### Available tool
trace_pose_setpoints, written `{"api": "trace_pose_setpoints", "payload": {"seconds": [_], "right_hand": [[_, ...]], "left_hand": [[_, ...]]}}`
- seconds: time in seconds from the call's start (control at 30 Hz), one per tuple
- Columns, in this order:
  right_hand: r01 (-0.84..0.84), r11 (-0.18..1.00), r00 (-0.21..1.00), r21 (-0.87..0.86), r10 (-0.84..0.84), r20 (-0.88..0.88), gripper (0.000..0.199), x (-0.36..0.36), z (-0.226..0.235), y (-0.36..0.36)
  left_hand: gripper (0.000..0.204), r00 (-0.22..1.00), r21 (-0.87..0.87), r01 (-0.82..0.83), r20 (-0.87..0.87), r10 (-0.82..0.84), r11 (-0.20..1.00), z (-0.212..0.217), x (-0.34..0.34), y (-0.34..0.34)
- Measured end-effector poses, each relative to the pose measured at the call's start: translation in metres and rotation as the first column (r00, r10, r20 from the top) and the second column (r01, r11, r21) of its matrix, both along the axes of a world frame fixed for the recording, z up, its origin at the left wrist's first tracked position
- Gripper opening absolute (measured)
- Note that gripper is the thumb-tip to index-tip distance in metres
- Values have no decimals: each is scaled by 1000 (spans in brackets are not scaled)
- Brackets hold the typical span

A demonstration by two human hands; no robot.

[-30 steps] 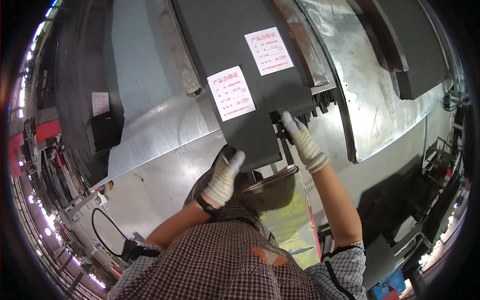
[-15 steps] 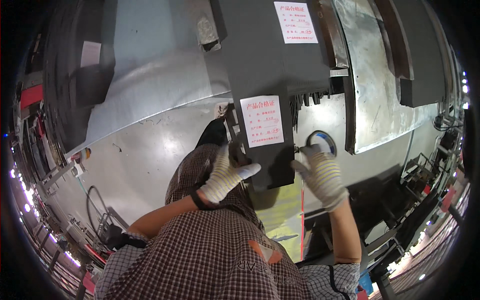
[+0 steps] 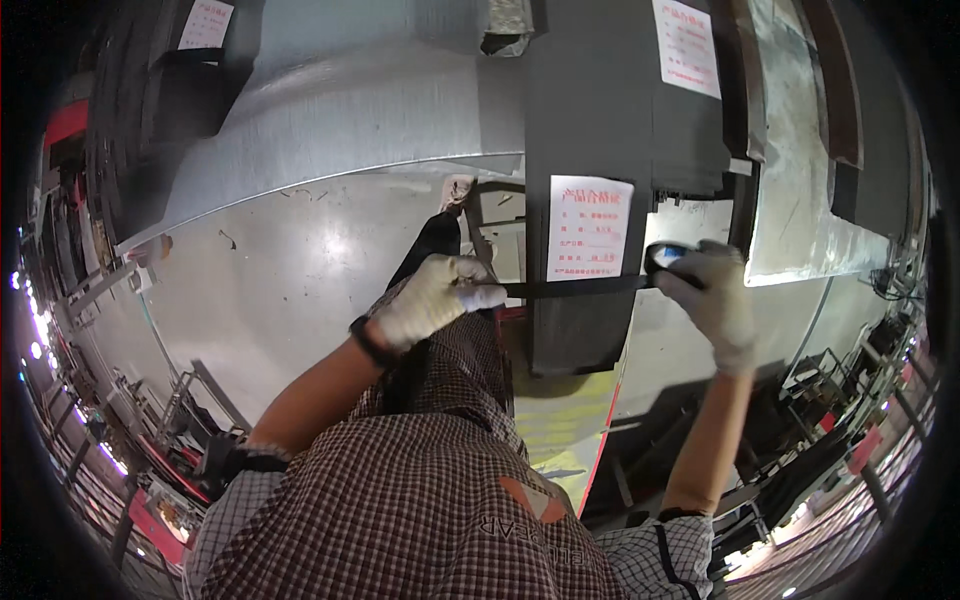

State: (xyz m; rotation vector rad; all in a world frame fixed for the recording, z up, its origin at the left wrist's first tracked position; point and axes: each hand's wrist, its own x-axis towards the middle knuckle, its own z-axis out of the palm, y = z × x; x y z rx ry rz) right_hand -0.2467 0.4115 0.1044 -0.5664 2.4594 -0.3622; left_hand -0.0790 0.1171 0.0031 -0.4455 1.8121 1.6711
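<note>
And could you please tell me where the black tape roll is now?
In the head view, right of centre, the tape roll is in the right hand, right of the lower white label.

hands: pale gloves | left wristband: black | apron: brown check, orange patch | sleeves: checked

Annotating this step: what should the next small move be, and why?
Probably press the black strip against the dark slab: the left hand pinches its end, the right hand holds the roll, and the strip stretches across the slab by the white label.
</note>
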Motion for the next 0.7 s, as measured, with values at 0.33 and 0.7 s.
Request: {"api": "trace_pose_setpoints", "payload": {"seconds": [0.33,0.7], "right_hand": [[85,970,836,-227,-194,-514,116,161,-18,-47],[237,963,911,131,-173,-373,95,183,-57,-71]], "left_hand": [[28,973,576,-210,43,227,790,-76,44,35],[50,989,674,-58,-59,132,737,-177,-10,123]]}}
